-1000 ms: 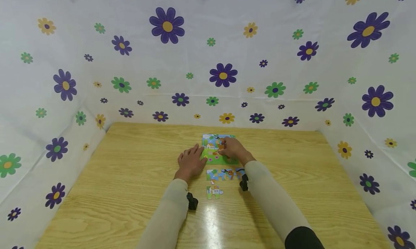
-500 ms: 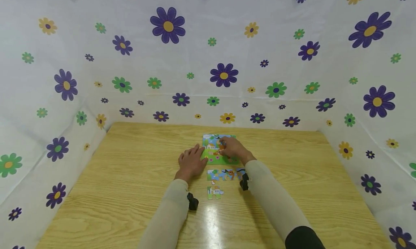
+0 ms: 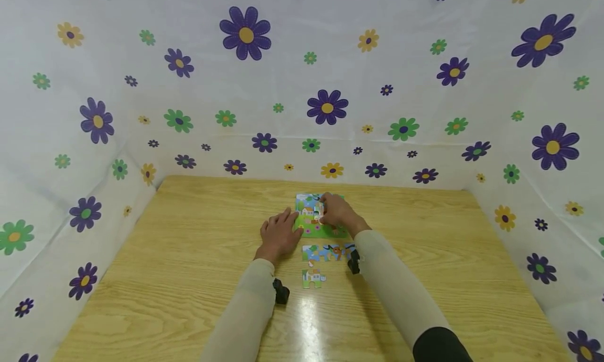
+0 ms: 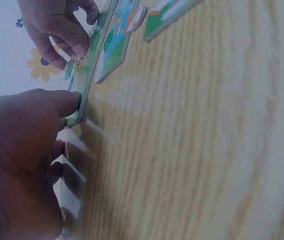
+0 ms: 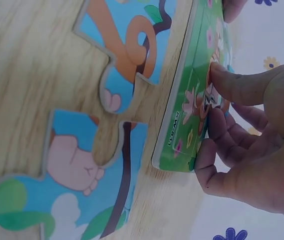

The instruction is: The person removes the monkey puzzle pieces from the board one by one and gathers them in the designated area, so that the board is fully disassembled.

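Note:
A picture puzzle board with green grass and a small house lies flat on the table. My left hand rests at its left side, the thumb on the board's edge in the left wrist view and the other fingers spread on the wood. Over the board's right half, my right hand pinches a puzzle piece between thumb and fingertips. The piece looks tilted up from the board, and the fingers partly hide it. In the right wrist view the board shows printed letters near its corner.
Just in front of the board lies a row of joined puzzle pieces, its right end partly behind the right wrist's black camera. A house piece lies nearer. Flowered cloth surrounds the wooden table.
The right hand has shifted slightly, and a pale piece now shows tilted between its thumb and fingers over the board. The left hand keeps its place. The head view has shifted a little.

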`<state>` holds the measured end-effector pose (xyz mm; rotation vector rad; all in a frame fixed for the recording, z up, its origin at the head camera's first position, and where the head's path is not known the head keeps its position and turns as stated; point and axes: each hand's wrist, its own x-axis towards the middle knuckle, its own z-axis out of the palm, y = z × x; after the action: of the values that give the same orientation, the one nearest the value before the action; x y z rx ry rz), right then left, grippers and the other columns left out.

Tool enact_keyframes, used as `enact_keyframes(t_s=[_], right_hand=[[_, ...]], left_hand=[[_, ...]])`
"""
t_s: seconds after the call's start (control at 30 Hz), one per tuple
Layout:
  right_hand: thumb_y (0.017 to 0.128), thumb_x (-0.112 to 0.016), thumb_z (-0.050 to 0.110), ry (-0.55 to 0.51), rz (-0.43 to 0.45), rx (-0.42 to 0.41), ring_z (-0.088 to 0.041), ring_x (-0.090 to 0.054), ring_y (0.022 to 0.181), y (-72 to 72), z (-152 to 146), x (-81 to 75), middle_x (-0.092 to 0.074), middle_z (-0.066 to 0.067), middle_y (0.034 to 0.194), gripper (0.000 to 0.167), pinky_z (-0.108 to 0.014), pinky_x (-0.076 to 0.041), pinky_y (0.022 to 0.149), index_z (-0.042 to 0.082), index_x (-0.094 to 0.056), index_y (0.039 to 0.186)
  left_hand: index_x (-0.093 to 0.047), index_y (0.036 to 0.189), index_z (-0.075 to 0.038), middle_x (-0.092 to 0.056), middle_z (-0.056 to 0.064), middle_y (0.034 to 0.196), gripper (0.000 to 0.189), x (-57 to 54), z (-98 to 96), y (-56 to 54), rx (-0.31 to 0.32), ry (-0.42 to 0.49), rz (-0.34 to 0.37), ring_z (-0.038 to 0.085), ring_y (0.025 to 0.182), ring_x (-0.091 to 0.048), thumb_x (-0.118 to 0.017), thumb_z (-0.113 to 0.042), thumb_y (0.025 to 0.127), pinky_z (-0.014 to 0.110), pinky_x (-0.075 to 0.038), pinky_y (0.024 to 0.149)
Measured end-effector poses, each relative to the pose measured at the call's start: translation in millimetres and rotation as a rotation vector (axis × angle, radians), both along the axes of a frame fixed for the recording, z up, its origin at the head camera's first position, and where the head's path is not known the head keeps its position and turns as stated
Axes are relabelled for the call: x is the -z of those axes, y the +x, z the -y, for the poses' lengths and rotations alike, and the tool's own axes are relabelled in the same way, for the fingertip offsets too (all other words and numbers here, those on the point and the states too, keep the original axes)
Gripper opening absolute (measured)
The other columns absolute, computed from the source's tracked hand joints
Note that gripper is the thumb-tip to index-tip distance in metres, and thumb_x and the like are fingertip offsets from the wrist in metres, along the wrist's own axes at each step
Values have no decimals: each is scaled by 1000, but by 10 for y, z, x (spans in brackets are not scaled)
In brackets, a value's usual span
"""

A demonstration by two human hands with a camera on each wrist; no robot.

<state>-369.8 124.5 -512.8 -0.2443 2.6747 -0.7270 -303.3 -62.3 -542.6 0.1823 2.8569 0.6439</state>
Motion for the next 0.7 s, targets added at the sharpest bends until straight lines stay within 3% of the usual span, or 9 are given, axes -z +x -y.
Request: enact_keyframes(t_s=[0.1,0.3,0.5,0.7], right_hand=[[86,-72,10,-12,-21,-1,-18,-63,64,9,14,-8,-61,-14,111,58,-31,-53,70,4,-44,136],[87,-72,10,21,-125,-72,-19,-58,82,68,-2,16,-60,-12,107,62,-33,-48,72,8,-46,143],[87,-71,7,19,-168,-93,-21,-48,82,108,-33,45,-53,-14,109,65,-34,-39,69,9,-44,146],[87,-70,7,-10,-185,-65,-22,-54,83,118,-48,60,-51,-16,110,64,-31,-45,68,11,-44,145]], left_hand=[[-33,152,-28,-19,-2,163,54,-12,-1,5,-5,2,0,31,146,-23,-42,-45,102,59,-14,116],[-34,152,-28,-20,-2,163,53,-8,-8,19,-17,13,-1,31,147,-23,-42,-44,102,59,-14,117],[-33,152,-29,-19,-3,163,53,-2,-15,18,-21,14,-5,30,147,-22,-43,-45,102,58,-14,117],[-33,152,-29,-19,-2,163,53,-5,-13,12,-18,21,2,31,147,-21,-42,-44,102,59,-13,117]])
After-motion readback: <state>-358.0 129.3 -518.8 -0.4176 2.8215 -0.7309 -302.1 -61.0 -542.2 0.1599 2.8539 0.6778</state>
